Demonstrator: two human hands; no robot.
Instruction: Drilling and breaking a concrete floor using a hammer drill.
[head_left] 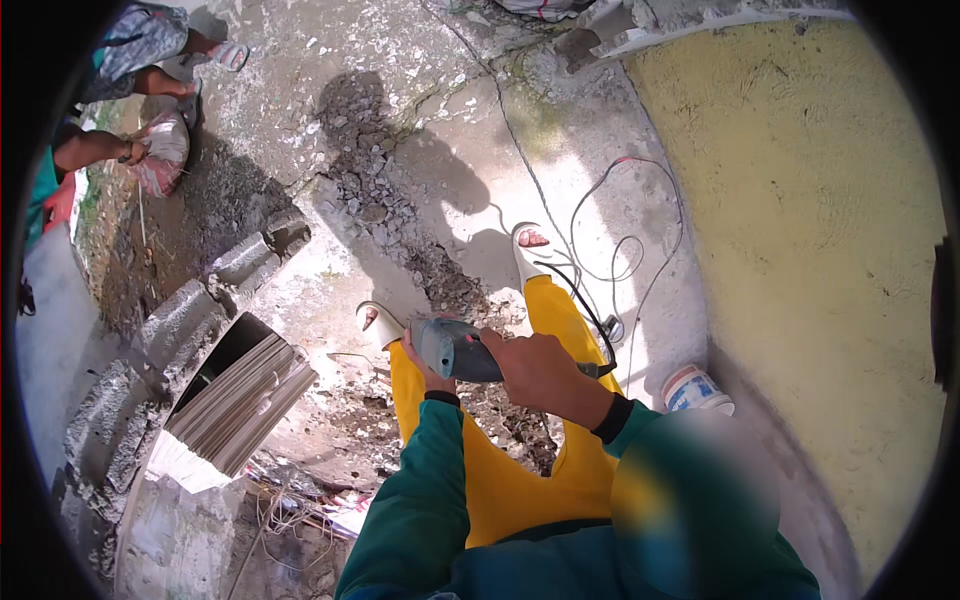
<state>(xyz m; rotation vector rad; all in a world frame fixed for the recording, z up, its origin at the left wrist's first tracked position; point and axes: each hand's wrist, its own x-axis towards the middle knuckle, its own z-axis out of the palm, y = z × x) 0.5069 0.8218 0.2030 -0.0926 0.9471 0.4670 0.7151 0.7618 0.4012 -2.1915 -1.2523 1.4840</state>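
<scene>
In front of my knees I hold a grey and dark corded power tool [462, 350] with a rounded housing. Its exact kind is hard to tell from this angle. My left hand [438, 378] is wrapped round its left end from below, partly hidden by the housing. At the tool's right end, my right hand [545, 372] closes over the body from above. A black cord [585, 300] leaves that end and loops up past my right knee. Broken concrete and dirt [440, 270] lie beneath, between my feet.
A thinner grey cable [680, 220] coils to the right, near a white bucket [695, 390] by the yellow wall [800, 200]. Stacked flat sheets [250, 400] stand at left beside rough concrete blocks [180, 320]. Far left, another person's hand touches a sack [165, 150].
</scene>
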